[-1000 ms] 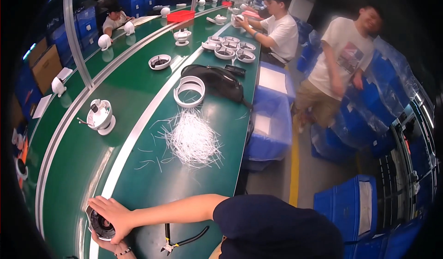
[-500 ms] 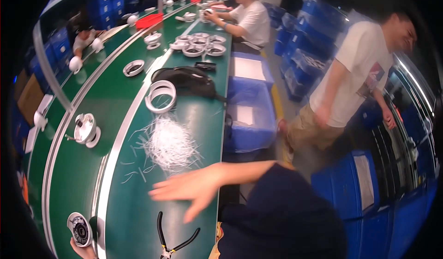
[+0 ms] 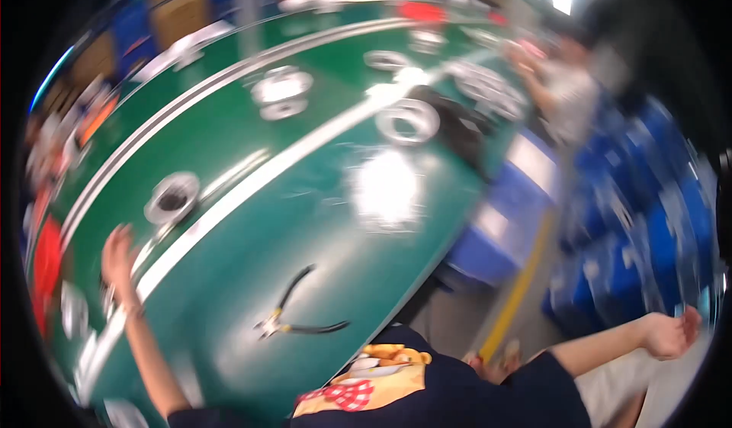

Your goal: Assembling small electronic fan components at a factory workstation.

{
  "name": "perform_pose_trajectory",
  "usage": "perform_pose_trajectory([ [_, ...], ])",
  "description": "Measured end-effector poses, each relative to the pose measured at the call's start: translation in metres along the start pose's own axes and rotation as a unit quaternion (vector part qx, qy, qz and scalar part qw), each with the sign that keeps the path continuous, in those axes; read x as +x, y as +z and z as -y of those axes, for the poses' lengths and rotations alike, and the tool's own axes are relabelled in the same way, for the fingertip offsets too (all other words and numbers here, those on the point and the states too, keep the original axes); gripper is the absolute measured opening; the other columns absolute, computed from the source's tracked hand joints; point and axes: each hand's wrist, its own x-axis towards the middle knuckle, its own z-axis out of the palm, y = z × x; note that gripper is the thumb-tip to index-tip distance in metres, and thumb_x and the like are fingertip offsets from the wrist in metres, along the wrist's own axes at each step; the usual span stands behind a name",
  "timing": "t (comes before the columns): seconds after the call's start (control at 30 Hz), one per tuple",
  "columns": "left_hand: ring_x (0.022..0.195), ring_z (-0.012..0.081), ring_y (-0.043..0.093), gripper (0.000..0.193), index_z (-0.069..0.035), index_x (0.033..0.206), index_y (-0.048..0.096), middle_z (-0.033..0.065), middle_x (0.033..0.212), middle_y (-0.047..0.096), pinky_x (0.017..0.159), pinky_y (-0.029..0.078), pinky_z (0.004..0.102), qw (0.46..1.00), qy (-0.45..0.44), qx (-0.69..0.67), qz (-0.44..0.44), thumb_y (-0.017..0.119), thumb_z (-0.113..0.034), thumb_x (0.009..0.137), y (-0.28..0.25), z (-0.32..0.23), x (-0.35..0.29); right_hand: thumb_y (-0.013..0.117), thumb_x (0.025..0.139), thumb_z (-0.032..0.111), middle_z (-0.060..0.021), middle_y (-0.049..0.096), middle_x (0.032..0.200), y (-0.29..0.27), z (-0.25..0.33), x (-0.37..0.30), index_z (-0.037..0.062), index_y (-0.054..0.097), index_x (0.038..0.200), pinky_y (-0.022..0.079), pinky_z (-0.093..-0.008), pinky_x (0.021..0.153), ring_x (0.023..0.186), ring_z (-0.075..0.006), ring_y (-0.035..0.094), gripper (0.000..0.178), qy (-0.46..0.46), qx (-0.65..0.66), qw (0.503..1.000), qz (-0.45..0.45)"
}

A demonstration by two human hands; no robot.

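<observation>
The picture is smeared by motion. My left hand [image 3: 118,260] is over the green belt at the left, fingers stretched up and apparently empty. Just beyond it a round white housing with a dark centre [image 3: 172,197] sits on the belt, apart from the fingers. Far out to the right, off the table, my right hand [image 3: 671,335] hangs with its fingers curled in and nothing visible in them. Pliers with black handles [image 3: 286,317] lie spread on the table between my arms. Beyond them is a heap of thin white strips [image 3: 389,190].
White rings [image 3: 408,121] and a black bag [image 3: 450,127] lie past the heap. Another white housing [image 3: 282,91] stands on the belt. Blue bins [image 3: 488,237] line the table's right side, with blue crates [image 3: 663,214] further right. A person [image 3: 568,85] sits at the far end.
The view has swung round. My left hand has let go of the white housing, now on the belt. My right hand has moved from above the table out to the right.
</observation>
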Motion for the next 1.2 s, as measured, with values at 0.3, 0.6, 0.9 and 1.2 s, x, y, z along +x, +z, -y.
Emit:
perform_pose_trajectory([
  [0.3, 0.060, 0.0078, 0.058, 0.012, 0.002, 0.088, 0.059, 0.0074, 0.074, 0.064, 0.054, 0.047, 0.0197, 0.988, -0.025, 0.139, 0.055, 0.053, -0.004, 0.080, 0.053, 0.036, -0.112, 0.063, 0.065, 0.005, -0.0115, 0.060, 0.085, 0.317, 0.297, -0.061, 0.0017, 0.059, 0.087, 0.045, -0.0294, 0.067, 0.075, -0.0229, 0.058, 0.022, -0.138, 0.472, 0.794, 0.357],
  [0.6, 0.075, 0.0266, 0.060, 0.013, -0.002, 0.083, 0.061, 0.0126, 0.083, 0.062, 0.064, 0.047, 0.0319, 0.854, 0.208, 0.461, -0.122, 0.058, -0.013, 0.075, -0.018, 0.054, -0.038, 0.067, 0.065, 0.012, -0.0093, 0.061, 0.087, 0.363, 0.357, -0.090, 0.0055, 0.060, 0.089, 0.046, -0.0348, 0.069, 0.078, -0.0257, 0.058, 0.026, -0.304, 0.537, 0.647, 0.448],
  [0.9, 0.106, 0.0358, 0.049, 0.059, -0.002, 0.117, 0.048, 0.0229, 0.111, 0.053, 0.090, 0.038, 0.0381, 0.764, -0.179, 0.605, -0.132, 0.053, -0.042, 0.075, -0.190, 0.170, 0.058, 0.056, 0.076, 0.001, -0.0125, 0.056, 0.099, 0.426, 0.183, -0.012, -0.0007, 0.058, 0.096, 0.044, -0.0289, 0.075, 0.086, -0.0236, 0.057, 0.021, -0.041, 0.173, 0.966, 0.188],
  [1.2, 0.088, 0.0154, 0.057, 0.041, 0.003, 0.116, 0.047, 0.0083, 0.105, 0.057, 0.069, 0.047, 0.0254, 0.964, -0.251, 0.009, -0.085, 0.059, -0.014, 0.080, -0.163, 0.192, 0.073, 0.066, 0.069, 0.036, -0.0140, 0.061, 0.089, 0.460, 0.033, -0.055, 0.0011, 0.060, 0.096, 0.047, -0.0352, 0.071, 0.078, -0.0263, 0.060, 0.045, 0.205, 0.029, 0.932, 0.296],
])
